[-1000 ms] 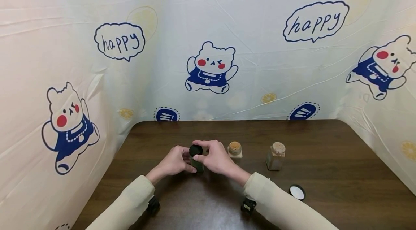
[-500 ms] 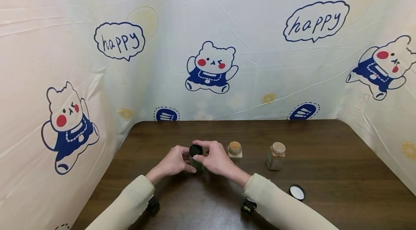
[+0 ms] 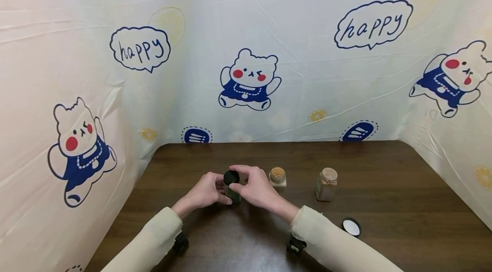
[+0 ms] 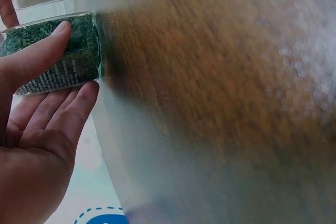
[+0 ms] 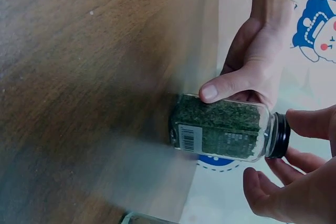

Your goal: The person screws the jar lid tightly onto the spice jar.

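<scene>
A square glass jar of green flakes (image 5: 215, 127) stands on the table, its black lid (image 5: 281, 136) on its neck. Around the jar's body curl the fingers and thumb of my left hand (image 3: 203, 190), with the thumb across the glass in the left wrist view. My right hand (image 3: 259, 186) pinches the black lid between thumb and fingers. In the right wrist view other fingers of that hand curl beside the lid. The lid's far side is hidden.
Right of the hands stand a lidless jar with an orange top (image 3: 277, 174) and a taller jar of brown contents (image 3: 326, 186). A loose black lid (image 3: 351, 227) lies with its white inside up, near the right sleeve. Printed cloth (image 3: 300, 71) hangs behind the table.
The right wrist has shifted very slightly to the right, with the fingers still on the lid. The left hand and the jar look unmoved.
</scene>
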{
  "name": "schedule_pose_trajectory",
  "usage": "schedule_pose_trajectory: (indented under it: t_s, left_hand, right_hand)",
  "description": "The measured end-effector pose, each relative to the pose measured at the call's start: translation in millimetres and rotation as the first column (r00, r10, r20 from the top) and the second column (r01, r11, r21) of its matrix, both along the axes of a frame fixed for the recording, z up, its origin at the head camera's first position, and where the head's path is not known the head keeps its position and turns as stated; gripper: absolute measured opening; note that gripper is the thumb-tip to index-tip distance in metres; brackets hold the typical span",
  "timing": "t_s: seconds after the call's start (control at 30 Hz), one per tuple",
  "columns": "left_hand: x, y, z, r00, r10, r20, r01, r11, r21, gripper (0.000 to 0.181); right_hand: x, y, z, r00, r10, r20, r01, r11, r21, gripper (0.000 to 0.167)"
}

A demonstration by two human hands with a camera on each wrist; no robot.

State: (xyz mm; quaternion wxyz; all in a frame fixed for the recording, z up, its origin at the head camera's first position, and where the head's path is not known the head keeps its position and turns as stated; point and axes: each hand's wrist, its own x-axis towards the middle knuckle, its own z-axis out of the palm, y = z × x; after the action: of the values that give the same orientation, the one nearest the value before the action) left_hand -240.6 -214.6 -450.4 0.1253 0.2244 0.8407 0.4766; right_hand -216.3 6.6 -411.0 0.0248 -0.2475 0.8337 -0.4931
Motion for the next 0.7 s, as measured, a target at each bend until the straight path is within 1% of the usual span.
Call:
schedule_pose_trajectory:
  t_s: [0.23, 0.4, 0.57, 0.7]
  left_hand:
    - [0.9, 0.5, -0.5, 1.0, -0.002, 0.0, 0.002, 1.0, 0.028, 0.041]
    - [0.9, 0.7, -2.5, 1.0, 0.001, -0.008, 0.0, 1.0, 0.021, 0.041]
    - [0.7, 0.7, -3.0, 1.0, 0.004, -0.008, -0.004, 1.0, 0.02, 0.042]
    - [1.4, 0.5, -2.2, 1.0, -0.01, -0.018, 0.01, 0.999, 0.034, 0.041]
  right_hand:
    - [4.3, 4, 2.6, 1.0, -0.003, 0.0, 0.003, 1.0, -0.025, 0.043]
    - [5.1, 7, 0.6, 1.0, -0.003, -0.006, 0.003, 0.999, -0.043, 0.045]
    - [6.7, 10, -0.1, 1.0, 0.0, -0.029, -0.002, 0.999, -0.041, 0.047]
    - [8.8, 11, 0.6, 0.999, -0.001, -0.05, -0.001, 0.999, -0.036, 0.047]
